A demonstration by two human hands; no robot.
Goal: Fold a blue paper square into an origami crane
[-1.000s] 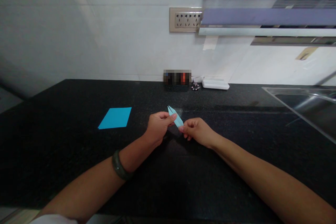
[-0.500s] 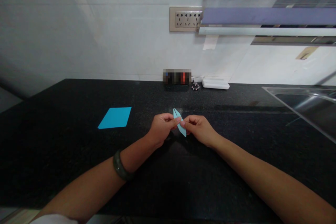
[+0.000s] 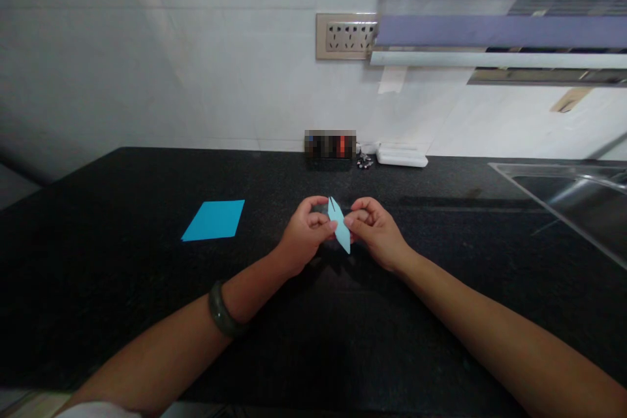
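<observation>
A small folded light-blue paper piece [image 3: 339,224], narrow and pointed at both ends, stands almost upright between my two hands above the black countertop [image 3: 147,313]. My left hand [image 3: 306,234] pinches its left side with thumb and fingers closed. My right hand [image 3: 376,230] pinches its right side the same way. A dark bracelet [image 3: 220,310] sits on my left wrist.
A flat blue paper sheet [image 3: 214,219] lies on the counter to the left. At the back wall sit a blurred small object [image 3: 330,144], a white flat item [image 3: 401,156] and a socket strip [image 3: 345,36]. A steel sink [image 3: 573,199] is at the right, under a range hood [image 3: 499,13].
The paper piece has turned from slanted to nearly upright. My right hand has moved up along it from its lower tip, and both hands have closed in together and shifted slightly away from me.
</observation>
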